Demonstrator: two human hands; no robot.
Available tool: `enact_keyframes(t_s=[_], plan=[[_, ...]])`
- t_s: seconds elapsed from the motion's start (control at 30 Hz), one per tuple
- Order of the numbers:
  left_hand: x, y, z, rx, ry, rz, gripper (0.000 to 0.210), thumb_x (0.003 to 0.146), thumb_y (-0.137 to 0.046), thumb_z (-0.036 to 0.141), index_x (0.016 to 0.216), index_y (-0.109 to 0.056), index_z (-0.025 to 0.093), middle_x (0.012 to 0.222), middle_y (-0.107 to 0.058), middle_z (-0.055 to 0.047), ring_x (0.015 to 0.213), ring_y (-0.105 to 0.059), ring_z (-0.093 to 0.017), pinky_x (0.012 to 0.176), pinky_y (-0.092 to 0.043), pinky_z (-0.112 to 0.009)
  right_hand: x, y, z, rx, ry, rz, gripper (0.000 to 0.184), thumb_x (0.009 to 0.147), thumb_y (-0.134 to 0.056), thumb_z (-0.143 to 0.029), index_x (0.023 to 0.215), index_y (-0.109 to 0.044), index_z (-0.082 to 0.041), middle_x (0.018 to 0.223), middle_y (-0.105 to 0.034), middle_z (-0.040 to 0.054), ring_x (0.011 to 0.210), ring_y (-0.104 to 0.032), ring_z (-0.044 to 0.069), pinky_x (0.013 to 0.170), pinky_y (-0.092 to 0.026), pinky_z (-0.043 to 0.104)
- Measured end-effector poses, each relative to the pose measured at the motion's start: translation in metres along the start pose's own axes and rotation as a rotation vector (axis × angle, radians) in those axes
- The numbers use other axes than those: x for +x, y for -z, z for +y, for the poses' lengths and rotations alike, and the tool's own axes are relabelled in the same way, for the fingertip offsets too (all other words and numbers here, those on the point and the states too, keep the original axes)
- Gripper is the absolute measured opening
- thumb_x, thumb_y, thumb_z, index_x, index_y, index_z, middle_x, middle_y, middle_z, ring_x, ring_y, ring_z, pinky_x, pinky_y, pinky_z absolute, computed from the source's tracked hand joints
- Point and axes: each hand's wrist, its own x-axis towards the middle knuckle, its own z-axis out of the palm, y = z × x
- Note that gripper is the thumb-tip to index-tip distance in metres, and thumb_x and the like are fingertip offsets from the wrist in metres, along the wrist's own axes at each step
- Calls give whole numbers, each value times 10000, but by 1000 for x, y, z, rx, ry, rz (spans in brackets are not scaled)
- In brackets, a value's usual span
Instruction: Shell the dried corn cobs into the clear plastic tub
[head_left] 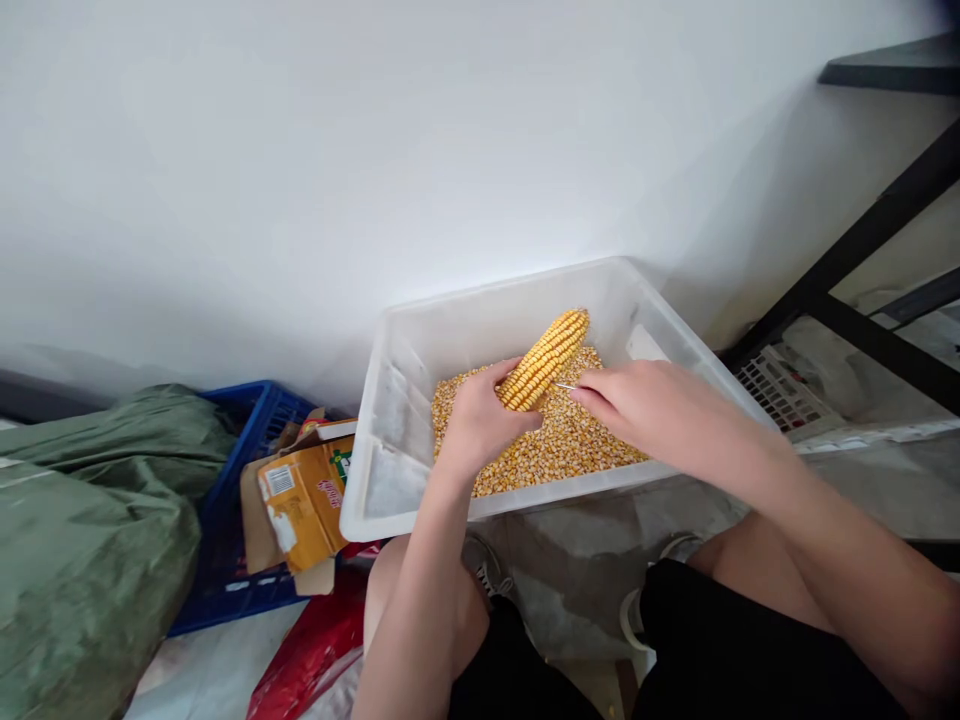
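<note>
My left hand [487, 415] is wrapped round the lower end of a yellow corn cob [546, 360], which tilts up to the right with its tip away from me. Rows of kernels cover the side that shows. In my right hand [626, 400] is a thin metal tool [566, 386], only its tip showing beside the cob; the rest of it is hidden by my fingers. Both hands are over a white plastic bin [420, 522], above a bed of loose corn kernels [555, 455].
A blue crate [259, 425] with a flattened orange carton [307, 500] and a green cloth [90, 540] stands left. Red plastic [315, 640] lies on the floor. A black metal frame [862, 240] and a white basket [787, 390] are at right. A white wall [375, 150] rises behind.
</note>
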Motion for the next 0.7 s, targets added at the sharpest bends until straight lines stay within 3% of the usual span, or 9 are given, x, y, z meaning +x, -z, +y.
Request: enact_keyframes(t_s=[0.07, 0.17, 0.27, 0.4, 0.53, 0.7], plan=[[1, 0, -1, 10, 43, 34, 591, 617, -697, 197, 1207, -674, 182, 1033, -714, -38, 884, -633, -210, 767, -474, -323, -1, 8, 9, 73, -21, -37, 400, 1002, -378, -376, 684, -546, -203, 601, -574, 24, 505, -433, 138, 523, -227, 317], [3, 1, -2, 29, 91, 90, 570, 622, -700, 228, 1189, -678, 167, 999, -716, -50, 849, -632, -210, 732, -466, -320, 2, 10, 18, 183, -81, 18, 401, 984, -420, -451, 692, -541, -204, 597, -568, 13, 524, -449, 137, 530, -251, 308], [4, 1, -3, 7, 90, 99, 560, 631, -694, 246, 1185, -677, 165, 993, -712, -60, 829, -624, -205, 696, -456, -307, 15, -6, 16, 353, -133, 152, 294, 912, -554, -462, 781, -600, -202, 591, -551, -9, 529, -451, 130, 524, -269, 292], [3, 0, -1, -32, 55, 75, 545, 642, -677, 238, 1181, -675, 162, 958, -701, -52, 803, -600, -188, 665, -441, -288, 34, -35, 4, 572, -95, 296, 170, 824, -667, -358, 824, -637, -190, 591, -534, -33, 547, -449, 117, 539, -300, 275], [3, 0, 1, -97, 15, 55, 496, 643, -657, 204, 1136, -681, 149, 908, -681, -35, 761, -573, -159, 644, -428, -267, 41, -48, -5, 606, -48, 361, 188, 848, -635, -320, 724, -623, -179, 596, -550, -21, 557, -439, 112, 554, -299, 278], [3, -2, 0, -100, 4, 106, 382, 656, -673, 220, 1029, -689, 142, 867, -672, -28, 761, -588, -164, 660, -449, -272, 42, -56, -10, 545, -13, 446, 181, 901, -551, -290, 789, -631, -172, 692, -623, 23, 614, -514, 136, 604, -330, 289]])
